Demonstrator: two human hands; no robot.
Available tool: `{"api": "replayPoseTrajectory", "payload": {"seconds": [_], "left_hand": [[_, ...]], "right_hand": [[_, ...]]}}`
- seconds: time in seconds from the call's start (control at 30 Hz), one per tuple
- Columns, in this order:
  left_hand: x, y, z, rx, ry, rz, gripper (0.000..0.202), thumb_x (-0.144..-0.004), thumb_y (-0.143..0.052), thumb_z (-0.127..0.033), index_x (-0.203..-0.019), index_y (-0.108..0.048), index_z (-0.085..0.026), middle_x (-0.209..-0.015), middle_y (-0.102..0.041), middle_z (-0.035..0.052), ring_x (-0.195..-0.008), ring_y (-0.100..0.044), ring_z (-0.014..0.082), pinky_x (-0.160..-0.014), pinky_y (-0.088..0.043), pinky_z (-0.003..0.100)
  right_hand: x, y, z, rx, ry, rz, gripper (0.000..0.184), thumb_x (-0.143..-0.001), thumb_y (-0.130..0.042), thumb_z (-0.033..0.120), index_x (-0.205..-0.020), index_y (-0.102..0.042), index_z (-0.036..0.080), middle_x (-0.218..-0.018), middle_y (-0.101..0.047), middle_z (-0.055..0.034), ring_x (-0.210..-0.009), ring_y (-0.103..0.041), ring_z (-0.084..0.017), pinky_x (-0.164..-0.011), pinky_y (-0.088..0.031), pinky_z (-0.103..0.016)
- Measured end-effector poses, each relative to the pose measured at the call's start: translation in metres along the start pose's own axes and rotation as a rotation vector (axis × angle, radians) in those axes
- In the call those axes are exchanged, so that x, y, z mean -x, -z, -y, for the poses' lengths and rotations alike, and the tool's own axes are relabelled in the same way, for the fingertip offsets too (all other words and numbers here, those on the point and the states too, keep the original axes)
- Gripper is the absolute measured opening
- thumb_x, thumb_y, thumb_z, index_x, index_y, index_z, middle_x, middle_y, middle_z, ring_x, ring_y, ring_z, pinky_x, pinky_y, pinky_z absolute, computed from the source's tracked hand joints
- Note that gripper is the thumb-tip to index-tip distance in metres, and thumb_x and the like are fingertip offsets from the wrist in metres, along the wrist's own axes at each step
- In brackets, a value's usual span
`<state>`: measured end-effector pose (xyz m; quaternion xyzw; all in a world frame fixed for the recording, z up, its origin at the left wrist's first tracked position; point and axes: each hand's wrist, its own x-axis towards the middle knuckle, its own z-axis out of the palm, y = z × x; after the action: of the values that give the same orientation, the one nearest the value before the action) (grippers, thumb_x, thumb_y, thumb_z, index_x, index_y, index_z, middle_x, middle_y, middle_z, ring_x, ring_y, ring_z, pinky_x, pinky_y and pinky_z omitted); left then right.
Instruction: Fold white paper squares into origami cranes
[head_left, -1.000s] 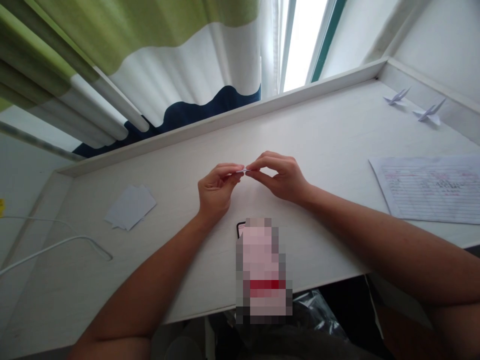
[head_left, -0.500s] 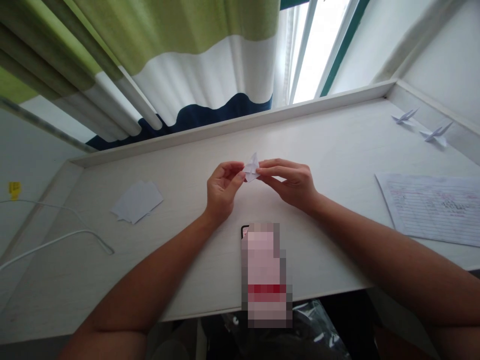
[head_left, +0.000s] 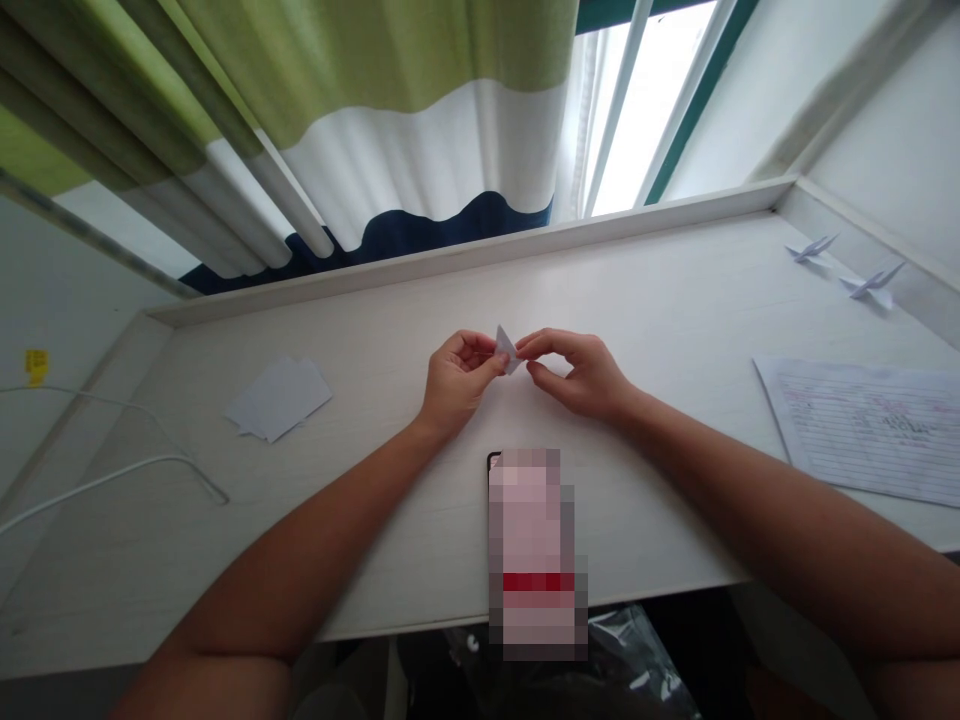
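A small piece of folded white paper [head_left: 507, 348] is held up over the middle of the desk, with one point upward. My left hand [head_left: 461, 375] pinches its left side between thumb and fingers. At the paper's right corner are the fingertips of my right hand [head_left: 577, 370], closed on its edge, the thumb slightly lower. The finer folds are too small to make out. Below my hands lies a phone-shaped object [head_left: 532, 520] with a dark edge, its surface pixelated.
Several white paper sheets [head_left: 281, 398] lie fanned at the left, near a white cable [head_left: 172, 460]. Two folded paper figures [head_left: 812, 250] stand at the back right, above lined, written-on paper [head_left: 862, 420]. A raised ledge [head_left: 480, 245] borders the desk under the curtain [head_left: 420, 150].
The folded paper has turned and looks narrower. My right fingers have shifted to its lower right corner, with the thumb now drawn lower. The whole view has moved slightly.
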<state>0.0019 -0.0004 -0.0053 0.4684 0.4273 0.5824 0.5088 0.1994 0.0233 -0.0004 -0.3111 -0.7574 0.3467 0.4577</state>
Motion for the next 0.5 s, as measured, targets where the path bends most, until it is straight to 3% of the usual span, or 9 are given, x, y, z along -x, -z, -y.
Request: {"api": "replayPoseTrajectory", "payload": {"seconds": [0.13, 0.27, 0.37, 0.5], "left_hand": [[0.0006, 0.0002, 0.001, -0.054, -0.024, 0.006, 0.038, -0.07, -0.098, -0.028, -0.089, -0.067, -0.018, -0.084, -0.072, -0.0017, -0.078, -0.071, 0.0112, -0.079, -0.06, 0.027], [0.0018, 0.0014, 0.0019, -0.097, -0.004, 0.05, 0.039, -0.071, -0.098, -0.031, -0.099, -0.073, -0.018, -0.084, -0.075, 0.0, -0.08, -0.073, 0.0136, -0.082, -0.06, 0.03], [0.0021, 0.0024, 0.002, -0.152, -0.02, 0.071, 0.029, -0.078, -0.093, -0.033, -0.101, -0.08, -0.019, -0.092, -0.079, 0.0032, -0.085, -0.073, 0.0164, -0.084, -0.06, 0.033], [0.0021, 0.0034, -0.0016, -0.353, -0.226, -0.003, 0.007, -0.081, -0.087, -0.022, -0.085, -0.085, -0.027, -0.1, -0.076, 0.0026, -0.099, -0.07, 0.0187, -0.086, -0.055, 0.032]], "right_hand": [[-0.0013, -0.0049, -0.0053, -0.193, -0.179, -0.038, 0.028, -0.085, -0.087, 0.046, -0.091, -0.071, 0.023, -0.089, -0.08, -0.0041, -0.084, -0.076, -0.021, -0.083, -0.064, -0.043], [-0.0042, -0.005, -0.0103, -0.273, -0.257, -0.012, 0.043, -0.081, -0.09, 0.055, -0.104, -0.075, 0.022, -0.087, -0.08, -0.0035, -0.081, -0.074, -0.02, -0.081, -0.062, -0.041], [-0.0047, -0.0019, -0.008, -0.163, -0.21, 0.002, 0.032, -0.088, -0.084, 0.053, -0.101, -0.081, 0.025, -0.091, -0.081, -0.0043, -0.084, -0.073, -0.022, -0.082, -0.059, -0.042], [-0.0033, 0.0016, -0.0004, 0.017, -0.035, -0.056, 0.008, -0.092, -0.079, 0.035, -0.09, -0.083, 0.029, -0.086, -0.077, -0.0027, -0.085, -0.07, -0.022, -0.083, -0.057, -0.042]]}}
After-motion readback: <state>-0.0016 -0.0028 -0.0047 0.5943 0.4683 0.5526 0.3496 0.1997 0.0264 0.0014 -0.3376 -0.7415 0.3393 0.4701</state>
